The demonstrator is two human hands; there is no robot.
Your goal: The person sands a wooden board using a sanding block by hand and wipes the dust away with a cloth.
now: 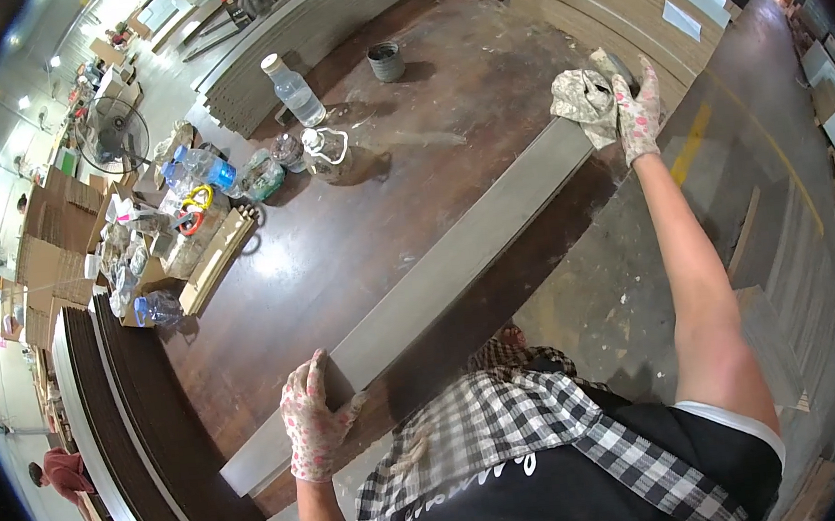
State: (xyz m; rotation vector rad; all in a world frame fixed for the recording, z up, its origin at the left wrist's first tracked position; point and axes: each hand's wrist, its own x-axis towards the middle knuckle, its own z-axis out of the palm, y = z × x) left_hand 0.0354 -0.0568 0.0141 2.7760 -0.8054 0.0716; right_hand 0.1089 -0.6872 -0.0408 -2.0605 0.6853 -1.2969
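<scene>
A long, narrow grey board lies aslant on the brown table, from the near left to the far right. My left hand, in a white glove with pink dots, grips it across the width near its left end, thumb on the near side. At the far right end, my right hand, in a matching glove, is closed on a crumpled pale patterned rag. The rag rests against the board's end. A small grey piece shows beside the rag, partly hidden by my fingers.
On the brown table stand a clear bottle, a grey cup and a jar with a white handle. A cluttered box with yellow-handled scissors sits at left. Stacked panels rise at far right; dark strips stand at near left.
</scene>
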